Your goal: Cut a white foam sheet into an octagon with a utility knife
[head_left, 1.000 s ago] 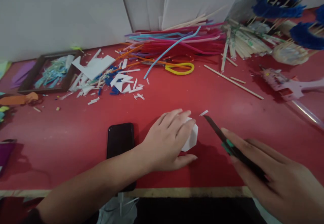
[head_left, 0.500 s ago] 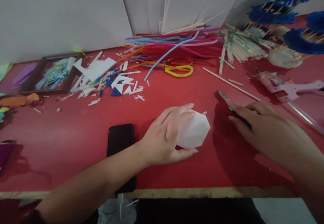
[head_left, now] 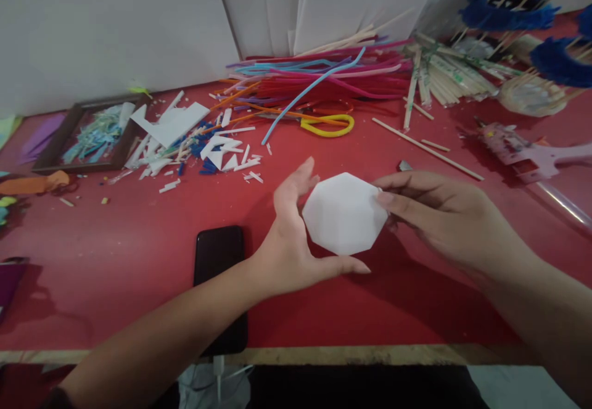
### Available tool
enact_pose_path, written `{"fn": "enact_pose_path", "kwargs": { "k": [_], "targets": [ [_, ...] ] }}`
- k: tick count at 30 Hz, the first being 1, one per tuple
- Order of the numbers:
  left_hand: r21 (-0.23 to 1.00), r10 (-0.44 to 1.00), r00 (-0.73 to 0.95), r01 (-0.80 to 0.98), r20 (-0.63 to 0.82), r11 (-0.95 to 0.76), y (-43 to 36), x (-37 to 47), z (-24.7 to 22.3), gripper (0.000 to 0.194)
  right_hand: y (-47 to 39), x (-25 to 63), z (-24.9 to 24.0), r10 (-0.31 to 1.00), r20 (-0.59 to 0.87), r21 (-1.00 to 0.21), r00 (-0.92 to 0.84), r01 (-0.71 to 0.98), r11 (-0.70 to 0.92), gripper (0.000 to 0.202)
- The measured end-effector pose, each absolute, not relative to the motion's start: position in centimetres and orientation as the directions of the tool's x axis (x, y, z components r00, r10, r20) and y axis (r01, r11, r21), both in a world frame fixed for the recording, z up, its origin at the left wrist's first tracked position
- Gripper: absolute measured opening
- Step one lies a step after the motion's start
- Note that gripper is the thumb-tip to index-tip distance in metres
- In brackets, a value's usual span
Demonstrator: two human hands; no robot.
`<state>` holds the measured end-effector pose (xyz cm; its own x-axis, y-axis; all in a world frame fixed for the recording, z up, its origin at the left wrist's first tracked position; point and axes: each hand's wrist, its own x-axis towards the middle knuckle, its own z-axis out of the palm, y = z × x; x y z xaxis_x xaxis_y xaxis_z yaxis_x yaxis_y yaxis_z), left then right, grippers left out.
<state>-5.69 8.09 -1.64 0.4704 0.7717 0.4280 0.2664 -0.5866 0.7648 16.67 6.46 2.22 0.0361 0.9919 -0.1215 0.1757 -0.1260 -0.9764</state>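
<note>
A white piece of card or board with several straight edges [head_left: 345,214], roughly octagonal, is in front of me. My right hand [head_left: 430,218] pinches its right edge between thumb and fingers. Just beyond those fingers a short grey blade tip of a craft knife [head_left: 404,165] shows; its handle is hidden, and I cannot tell whether the hand still holds it. My left hand [head_left: 296,236] is open around the piece's left side, fingers raised and thumb stretched along below the lower edge.
A black phone [head_left: 219,255] with a cable lies left of my forearm. Paper scraps [head_left: 173,125], yellow-handled scissors [head_left: 327,126] and pipe cleaners [head_left: 319,82] lie farther back. At right are wooden sticks [head_left: 428,150] and a pink glue gun [head_left: 531,156]; a brown tray [head_left: 46,162] stands left.
My right hand has moved left from holding the craft knife apart and now pinches the white piece. My left hand has loosened and spread, and more of the piece shows.
</note>
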Motion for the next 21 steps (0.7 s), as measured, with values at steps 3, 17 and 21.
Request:
{"fn": "enact_pose_path", "kwargs": {
  "k": [3,17,21],
  "targets": [
    [0.967,0.877,0.471,0.168,0.089,-0.189,8.8,-5.8,-1.5,0.095,6.3,16.9,1.1,0.992,-0.094,-0.984,0.080,0.146,-0.105,0.032],
    [0.982,0.929,0.321,0.015,-0.182,0.187,9.6,-5.6,0.5,0.038,5.9,16.9,0.0,0.988,-0.149,-0.988,0.029,0.044,-0.151,0.043],
    [0.982,0.930,0.324,-0.015,-0.173,0.188,9.7,-5.5,0.5,0.036,6.0,16.8,0.1,0.984,-0.179,-0.984,0.010,0.009,-0.179,0.039]
  ]
}}
